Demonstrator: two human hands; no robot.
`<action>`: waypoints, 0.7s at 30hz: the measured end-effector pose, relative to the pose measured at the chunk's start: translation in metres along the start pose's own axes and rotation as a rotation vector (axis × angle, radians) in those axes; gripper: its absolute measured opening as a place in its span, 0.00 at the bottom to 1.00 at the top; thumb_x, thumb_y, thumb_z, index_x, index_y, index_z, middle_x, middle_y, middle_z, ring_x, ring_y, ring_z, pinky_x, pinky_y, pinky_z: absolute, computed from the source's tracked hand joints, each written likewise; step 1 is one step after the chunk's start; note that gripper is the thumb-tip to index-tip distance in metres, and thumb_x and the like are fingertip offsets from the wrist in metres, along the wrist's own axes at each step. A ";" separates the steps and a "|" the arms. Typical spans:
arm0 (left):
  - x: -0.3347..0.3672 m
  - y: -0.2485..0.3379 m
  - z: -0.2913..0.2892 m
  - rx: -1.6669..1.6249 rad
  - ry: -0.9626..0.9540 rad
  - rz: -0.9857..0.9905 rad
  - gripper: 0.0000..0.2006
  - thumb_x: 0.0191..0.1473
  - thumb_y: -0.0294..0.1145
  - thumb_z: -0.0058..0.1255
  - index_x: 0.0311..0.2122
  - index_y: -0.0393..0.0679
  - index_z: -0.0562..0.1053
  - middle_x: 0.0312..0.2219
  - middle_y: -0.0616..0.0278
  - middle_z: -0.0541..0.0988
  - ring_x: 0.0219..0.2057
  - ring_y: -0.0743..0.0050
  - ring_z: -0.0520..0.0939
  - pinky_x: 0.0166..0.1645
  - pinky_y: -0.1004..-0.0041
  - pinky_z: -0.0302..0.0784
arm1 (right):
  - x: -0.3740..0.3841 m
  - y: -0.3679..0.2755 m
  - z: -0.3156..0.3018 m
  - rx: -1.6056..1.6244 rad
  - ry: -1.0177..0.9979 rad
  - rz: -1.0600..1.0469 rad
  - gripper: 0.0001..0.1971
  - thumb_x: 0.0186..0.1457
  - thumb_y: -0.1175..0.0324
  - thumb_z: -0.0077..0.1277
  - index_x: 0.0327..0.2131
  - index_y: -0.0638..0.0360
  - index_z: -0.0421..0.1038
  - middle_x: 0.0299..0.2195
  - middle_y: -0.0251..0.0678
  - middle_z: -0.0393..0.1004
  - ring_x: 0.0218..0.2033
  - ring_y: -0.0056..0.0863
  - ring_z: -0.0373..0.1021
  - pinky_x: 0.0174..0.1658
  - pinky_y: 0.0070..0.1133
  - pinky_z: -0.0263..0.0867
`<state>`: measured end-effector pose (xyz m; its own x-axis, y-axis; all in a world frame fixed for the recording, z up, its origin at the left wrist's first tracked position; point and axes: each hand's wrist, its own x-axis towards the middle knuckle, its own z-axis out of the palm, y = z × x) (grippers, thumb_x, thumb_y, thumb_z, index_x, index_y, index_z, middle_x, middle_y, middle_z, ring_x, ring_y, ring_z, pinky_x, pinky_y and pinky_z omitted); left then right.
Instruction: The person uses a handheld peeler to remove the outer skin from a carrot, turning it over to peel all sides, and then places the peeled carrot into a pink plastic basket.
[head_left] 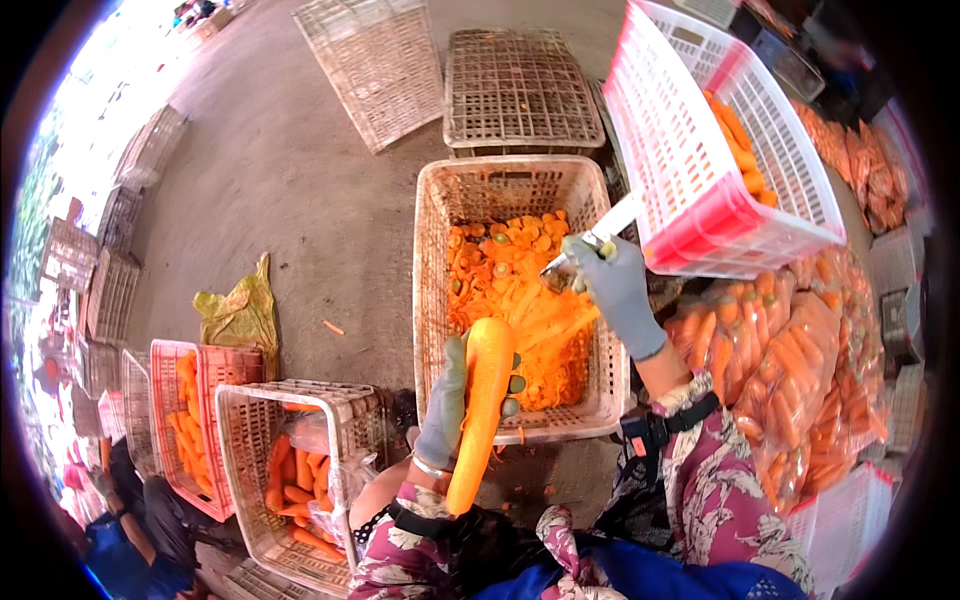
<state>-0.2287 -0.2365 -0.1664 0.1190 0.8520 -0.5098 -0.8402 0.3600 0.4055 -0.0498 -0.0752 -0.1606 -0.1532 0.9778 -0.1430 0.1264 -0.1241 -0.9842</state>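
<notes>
Peeling seemed underway: left hand [447, 400] gripped a carrot [480, 410], right hand [612, 283] clasped a peeler [578, 255] above, seemingly due another downward stroke.

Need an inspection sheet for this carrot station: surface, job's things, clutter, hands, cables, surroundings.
Surface: bare concrete floor, dusty, one carrot scrap lying on it.
Job's things: large carrot held upright over a beige crate filled with orange peelings and cut ends; peeler above the crate.
Clutter: crumpled yellow bag on the floor.
Hands: left hand, grey glove, wrapped round the carrot; right hand, grey glove, gripping the peeler.
Cables: nothing seen.
Surroundings: pink-and-white basket with a few carrots at right; bagged carrots beneath it; crate of carrots at lower left; empty crates stacked beyond; another person at lower left.
</notes>
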 end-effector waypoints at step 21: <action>0.001 -0.011 -0.003 -0.053 -0.085 -0.141 0.30 0.61 0.58 0.43 0.56 0.41 0.66 0.37 0.51 0.78 0.25 0.68 0.80 0.25 0.74 0.79 | 0.019 0.018 -0.017 0.052 0.054 -0.048 0.15 0.58 0.61 0.58 0.35 0.68 0.76 0.22 0.32 0.75 0.16 0.15 0.66 0.19 0.14 0.62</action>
<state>-0.2207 -0.2413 -0.1738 0.2798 0.8244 -0.4920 -0.8386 0.4594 0.2929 -0.0342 -0.0563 -0.1796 -0.1044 0.9904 -0.0907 0.0685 -0.0839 -0.9941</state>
